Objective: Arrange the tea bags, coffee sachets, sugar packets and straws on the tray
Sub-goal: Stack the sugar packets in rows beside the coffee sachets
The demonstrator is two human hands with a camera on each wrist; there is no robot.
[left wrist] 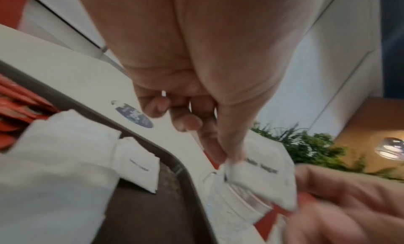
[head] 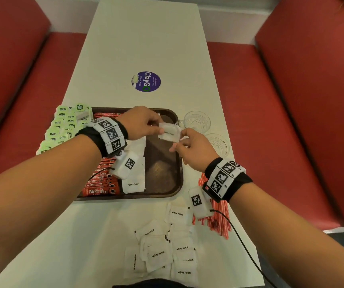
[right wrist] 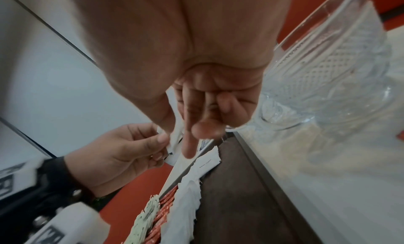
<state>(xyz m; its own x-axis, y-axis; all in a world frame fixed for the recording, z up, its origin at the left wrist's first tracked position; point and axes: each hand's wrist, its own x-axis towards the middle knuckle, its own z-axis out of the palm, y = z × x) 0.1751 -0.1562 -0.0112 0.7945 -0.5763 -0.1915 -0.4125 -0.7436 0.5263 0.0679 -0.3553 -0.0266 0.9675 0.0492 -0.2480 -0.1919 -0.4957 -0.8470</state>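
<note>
A: Around the brown tray [head: 178, 154], what can you read?

B: Beyond it, a "ClayGO" sticker [head: 146, 81] on the table [head: 142, 38]. Inside, red "Nescafe" sachets [head: 101, 191] beside "White Sugar" packets [head: 133, 185].

A: The hands?

B: Above the tray, left hand [head: 140, 123] and right hand [head: 196, 150] both pinch one sugar packet [head: 170, 132]; loose packets [head: 167, 252] lie nearer the person

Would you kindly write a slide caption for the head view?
Both hands, left hand and right hand, hold a sugar packet above the brown tray.
</note>
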